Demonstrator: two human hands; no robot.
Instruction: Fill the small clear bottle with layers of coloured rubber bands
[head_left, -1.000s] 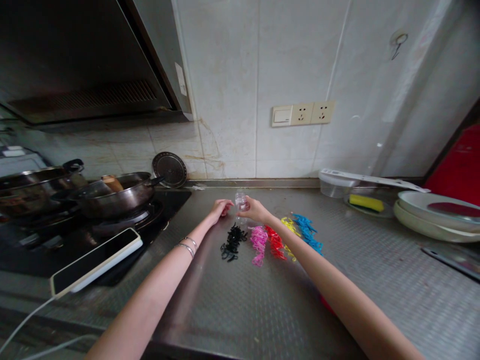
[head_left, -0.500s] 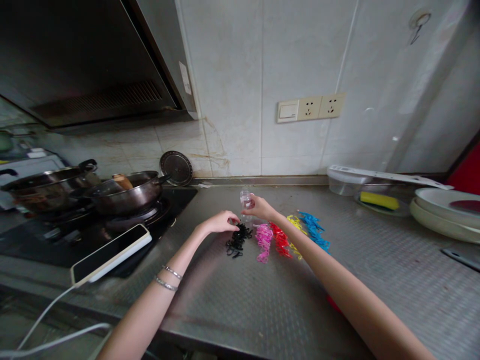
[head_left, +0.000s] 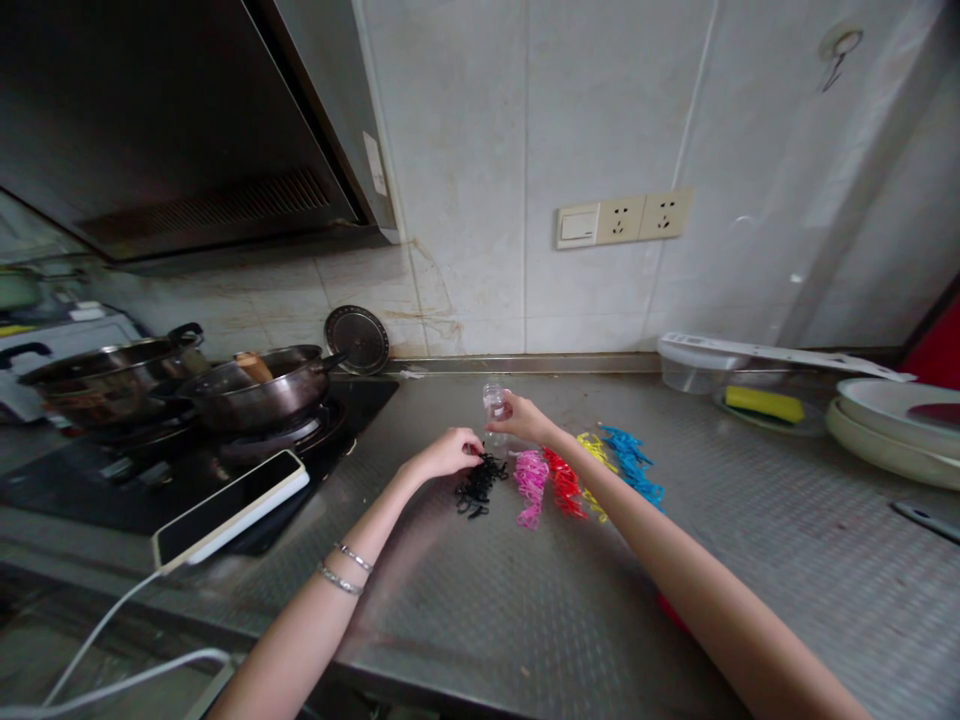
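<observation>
On a steel counter (head_left: 525, 600) lie small heaps of tiny elastic bands sorted by colour: black (head_left: 478, 484), pink (head_left: 532, 480), red (head_left: 564, 482), yellow (head_left: 592, 452) and blue (head_left: 630, 460). My right hand (head_left: 525, 418) is closed round a small clear bottle (head_left: 493, 402), held upright just behind the heaps. My left hand (head_left: 448, 453) rests at the top edge of the black heap, its fingertips pinched together on the black bands.
Left of the heaps a phone (head_left: 229, 506) on a white cable lies at the edge of a black hob bearing two metal pans (head_left: 255, 385). At the right stand a clear tub (head_left: 690, 365), a yellow sponge (head_left: 763, 403) and stacked white plates (head_left: 892, 420).
My left hand has come down from beside the bottle to the black heap and pinched into it. The right hand keeps the bottle in place. My view shifted slightly left.
</observation>
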